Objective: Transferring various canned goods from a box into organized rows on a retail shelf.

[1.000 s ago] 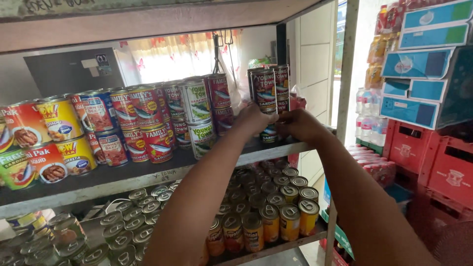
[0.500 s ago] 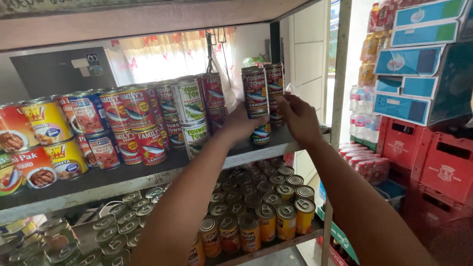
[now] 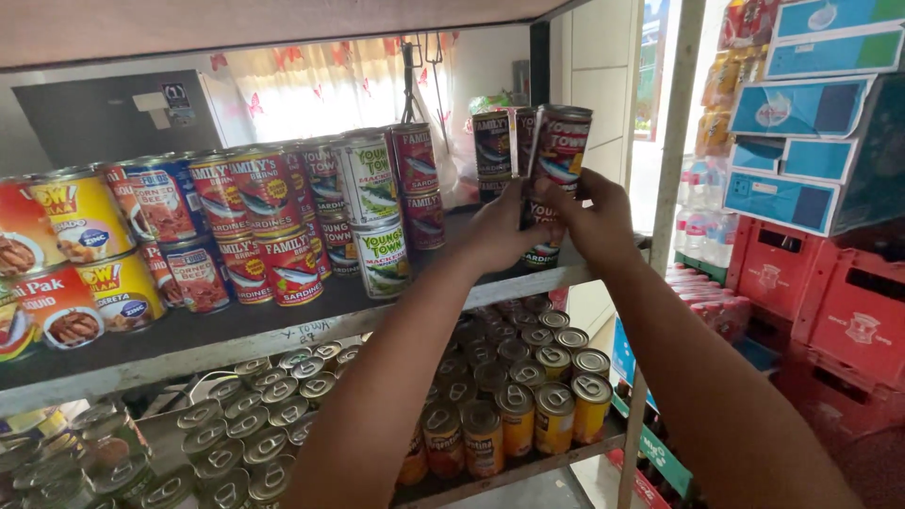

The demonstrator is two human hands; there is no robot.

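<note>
Both hands are working at the right end of the middle shelf (image 3: 283, 330), where the tall dark fish cans are being stacked. The left hand (image 3: 500, 236) is wrapping around the lower dark can (image 3: 542, 247), which is standing on the shelf board near its front edge, and is steadying it. The right hand (image 3: 599, 221) is closing its fingers around the base of the upper dark can (image 3: 561, 151), which is sitting on top of the lower one. So neither hand is empty; each is gripping a can.

By the look of it, the step in hand is settling the upper can onto the stack. Its long axis is running nearly vertical, lid end pointing up, but the top is leaning a little to the right, away from the neighbouring dark can (image 3: 493, 146) just to its left. The next move is likely calling for that lean to be taken out, so that the rims are seating flush, before either grip is loosening.

To the left of the stack, white mackerel cans (image 3: 368, 179) and red sardine cans (image 3: 269, 193) are standing in two tiers.
</note>
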